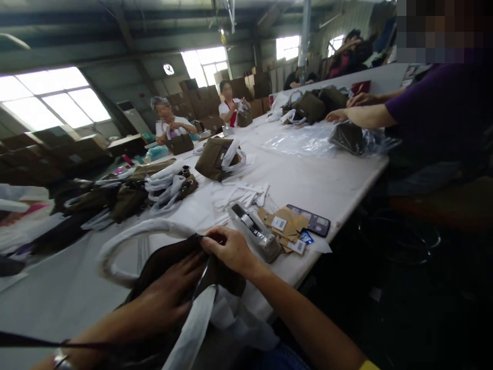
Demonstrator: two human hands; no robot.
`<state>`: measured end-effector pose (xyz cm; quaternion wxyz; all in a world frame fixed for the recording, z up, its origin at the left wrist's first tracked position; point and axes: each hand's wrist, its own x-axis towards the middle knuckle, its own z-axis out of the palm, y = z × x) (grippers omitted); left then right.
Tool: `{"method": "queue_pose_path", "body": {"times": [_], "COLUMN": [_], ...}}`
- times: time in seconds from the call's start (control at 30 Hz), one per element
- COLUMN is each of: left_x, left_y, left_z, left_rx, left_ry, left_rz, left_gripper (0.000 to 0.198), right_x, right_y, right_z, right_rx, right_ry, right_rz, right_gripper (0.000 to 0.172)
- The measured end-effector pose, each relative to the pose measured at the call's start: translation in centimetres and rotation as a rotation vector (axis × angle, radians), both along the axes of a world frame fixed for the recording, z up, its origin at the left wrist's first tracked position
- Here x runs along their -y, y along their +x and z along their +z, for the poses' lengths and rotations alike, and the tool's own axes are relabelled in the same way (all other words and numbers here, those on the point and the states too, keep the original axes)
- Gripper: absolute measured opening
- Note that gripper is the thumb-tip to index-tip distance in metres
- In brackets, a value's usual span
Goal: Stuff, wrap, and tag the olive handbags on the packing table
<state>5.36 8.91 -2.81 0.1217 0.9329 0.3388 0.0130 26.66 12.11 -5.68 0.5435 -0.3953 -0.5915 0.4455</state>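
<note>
A dark olive handbag point(227, 277) is right in front of me at the table's near edge, its zipped top open. Both its handles are wrapped in white paper; one handle point(110, 267) arches to the left, the other runs down toward me. My left hand point(169, 290) reaches into the opening, fingers stretched flat along the inside, with some fingertips in shadow. At the far end of the zipper, my right hand point(229, 249) pinches the bag's edge between thumb and fingers. White tissue paper point(242, 318) bunches at the bag's near side.
Right of the bag are a tape dispenser point(254, 234), cardboard tags point(290, 221) and a phone point(311, 221). Wrapped bags point(131, 198) pile up at left; another bag point(215, 156) stands ahead. A co-worker in purple point(427, 103) handles a plastic-covered bag point(348, 136). Others sit across the table.
</note>
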Motion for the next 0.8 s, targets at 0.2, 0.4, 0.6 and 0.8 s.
{"method": "queue_pose_path", "body": {"times": [0.2, 0.4, 0.6, 0.8], "left_x": [1.6, -0.9, -1.5, -2.0], "left_y": [-1.3, 1.0, 5.9, 7.6], "left_z": [0.9, 4.6, 5.7, 5.9], "left_rx": [0.004, 0.233, 0.254, 0.238], "left_ry": [-0.210, -0.072, 0.055, 0.054], "left_rz": [0.063, 0.104, 0.158, 0.200], "left_gripper": [0.069, 0.029, 0.037, 0.020], "right_x": [1.6, 2.9, 3.4, 4.2], "right_y": [2.0, 3.6, 2.3, 2.4], "right_z": [-0.2, -0.9, -0.4, -0.6], "right_rx": [-0.081, -0.084, -0.330, -0.494], "right_ry": [-0.020, -0.103, -0.111, -0.136], "right_rz": [0.026, -0.085, -0.035, 0.058], "right_gripper": [0.039, 0.041, 0.042, 0.043]}}
